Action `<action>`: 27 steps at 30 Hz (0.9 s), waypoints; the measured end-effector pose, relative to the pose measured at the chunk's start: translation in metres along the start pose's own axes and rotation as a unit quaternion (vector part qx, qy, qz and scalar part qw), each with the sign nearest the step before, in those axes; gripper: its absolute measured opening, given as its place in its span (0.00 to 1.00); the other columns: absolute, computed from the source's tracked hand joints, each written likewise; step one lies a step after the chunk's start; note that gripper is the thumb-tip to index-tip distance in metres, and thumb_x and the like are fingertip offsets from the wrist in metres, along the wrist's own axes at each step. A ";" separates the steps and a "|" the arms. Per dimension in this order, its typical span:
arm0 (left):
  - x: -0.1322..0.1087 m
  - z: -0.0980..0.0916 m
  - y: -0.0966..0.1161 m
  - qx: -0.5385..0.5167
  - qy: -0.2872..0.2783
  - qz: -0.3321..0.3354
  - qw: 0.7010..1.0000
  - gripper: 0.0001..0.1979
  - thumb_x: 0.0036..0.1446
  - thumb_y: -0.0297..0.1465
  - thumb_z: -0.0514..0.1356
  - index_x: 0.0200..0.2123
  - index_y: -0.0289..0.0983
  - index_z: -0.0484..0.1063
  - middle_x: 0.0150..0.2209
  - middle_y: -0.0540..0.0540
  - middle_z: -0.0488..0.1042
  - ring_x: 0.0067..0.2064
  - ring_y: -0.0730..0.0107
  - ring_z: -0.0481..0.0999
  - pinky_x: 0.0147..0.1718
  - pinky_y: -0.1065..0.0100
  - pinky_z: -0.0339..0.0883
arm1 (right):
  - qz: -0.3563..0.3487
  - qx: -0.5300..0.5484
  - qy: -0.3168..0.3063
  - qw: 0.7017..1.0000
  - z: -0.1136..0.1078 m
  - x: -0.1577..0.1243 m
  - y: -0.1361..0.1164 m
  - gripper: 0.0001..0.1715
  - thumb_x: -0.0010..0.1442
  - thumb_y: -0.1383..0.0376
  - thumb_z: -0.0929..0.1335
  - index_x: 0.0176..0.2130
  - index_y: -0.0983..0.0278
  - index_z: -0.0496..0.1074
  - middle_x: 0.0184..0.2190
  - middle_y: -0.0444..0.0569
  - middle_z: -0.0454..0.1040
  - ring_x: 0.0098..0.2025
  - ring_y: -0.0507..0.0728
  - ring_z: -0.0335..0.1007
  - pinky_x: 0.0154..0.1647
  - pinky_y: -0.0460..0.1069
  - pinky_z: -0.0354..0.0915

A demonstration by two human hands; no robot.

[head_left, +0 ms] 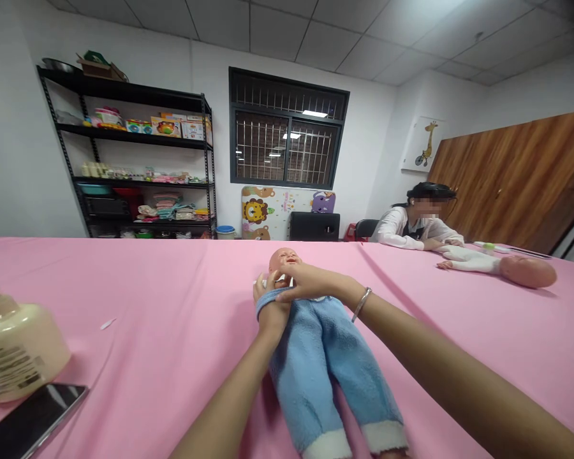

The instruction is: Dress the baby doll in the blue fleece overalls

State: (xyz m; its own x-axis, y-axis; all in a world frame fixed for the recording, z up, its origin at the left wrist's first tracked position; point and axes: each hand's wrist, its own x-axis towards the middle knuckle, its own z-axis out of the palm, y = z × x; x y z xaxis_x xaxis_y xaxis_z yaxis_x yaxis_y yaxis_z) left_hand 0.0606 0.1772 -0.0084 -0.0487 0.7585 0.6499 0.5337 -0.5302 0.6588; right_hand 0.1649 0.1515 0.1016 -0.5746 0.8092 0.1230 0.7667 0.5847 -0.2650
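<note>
A baby doll (278, 257) lies on its back on the pink-covered table, its head away from me. It wears blue fleece clothing (310, 357) with white leg cuffs. My left hand (270, 305) is at the doll's upper body, with a blue fleece band looped round it near the wrist. Its fingers are curled, and what they hold is partly hidden. From the right, my right hand (306, 280), with a silver bracelet (361, 304) on the wrist, reaches across the doll's chest. Its thumb and fingers close at the blue band beside my left hand.
At the left stand a cream pump bottle (23, 347) and a black phone (33, 417). A small white strip (108, 324) lies nearby. Across the table at right sits a person (402, 223), hands on another doll (526, 270). Loaded shelves (138, 137) line the back wall.
</note>
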 end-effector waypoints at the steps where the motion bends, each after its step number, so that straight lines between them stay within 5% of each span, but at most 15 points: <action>1: 0.001 -0.001 -0.002 0.003 -0.015 0.014 1.000 0.14 0.52 0.27 0.56 0.44 0.41 0.67 0.45 0.44 0.66 0.51 0.57 0.61 0.51 0.56 0.56 | -0.004 -0.020 -0.007 1.000 0.002 -0.003 -0.001 0.25 0.49 0.59 0.72 0.44 0.67 0.67 0.38 0.52 0.71 0.39 0.57 0.66 0.36 0.47 0.59; 4: 0.004 -0.001 -0.008 0.059 -0.066 0.052 0.995 0.09 0.54 0.27 0.54 0.40 0.40 0.68 0.40 0.45 0.68 0.45 0.59 0.64 0.47 0.59 0.59 | 0.005 -0.069 0.012 0.998 0.009 -0.006 0.002 0.28 0.47 0.65 0.73 0.46 0.68 0.64 0.38 0.53 0.70 0.39 0.58 0.66 0.33 0.46 0.57; 10: 0.006 0.002 -0.012 0.196 -0.109 0.110 0.968 0.07 0.57 0.27 0.52 0.39 0.38 0.67 0.38 0.45 0.69 0.40 0.61 0.64 0.43 0.62 0.57 | 0.000 0.006 0.056 0.998 0.004 -0.005 0.012 0.13 0.52 0.69 0.68 0.40 0.67 0.70 0.27 0.45 0.70 0.29 0.50 0.63 0.30 0.44 0.55; 18: 0.005 -0.001 -0.011 0.218 -0.116 0.110 0.963 0.05 0.55 0.26 0.53 0.34 0.38 0.67 0.34 0.44 0.68 0.38 0.59 0.65 0.39 0.62 0.60 | -0.048 -0.136 0.042 0.989 0.022 -0.005 0.000 0.08 0.49 0.65 0.72 0.26 0.67 0.71 0.32 0.51 0.68 0.37 0.56 0.62 0.34 0.47 0.55; 23: 0.003 -0.002 -0.009 0.162 -0.064 0.106 0.979 0.06 0.53 0.25 0.52 0.34 0.38 0.68 0.31 0.45 0.68 0.37 0.59 0.67 0.38 0.61 0.62 | 0.005 0.080 0.054 0.995 0.016 -0.002 0.011 0.09 0.53 0.68 0.66 0.23 0.67 0.65 0.25 0.44 0.66 0.29 0.51 0.61 0.31 0.45 0.56; 27: 0.000 -0.007 -0.002 0.118 -0.116 0.119 0.979 0.06 0.53 0.25 0.51 0.31 0.38 0.67 0.30 0.46 0.69 0.33 0.63 0.69 0.34 0.65 0.64 | 0.051 0.242 0.105 0.963 0.022 0.007 0.029 0.10 0.53 0.66 0.64 0.23 0.66 0.60 0.21 0.41 0.61 0.26 0.49 0.58 0.28 0.45 0.56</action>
State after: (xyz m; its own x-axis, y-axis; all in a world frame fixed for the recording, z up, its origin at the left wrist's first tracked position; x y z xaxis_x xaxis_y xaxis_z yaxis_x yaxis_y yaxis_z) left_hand 0.0531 0.1759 -0.0070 0.2792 0.7041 0.6529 0.6879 -0.6211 0.3756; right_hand 0.1769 0.1731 0.0742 -0.3931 0.8847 0.2506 0.5635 0.4472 -0.6947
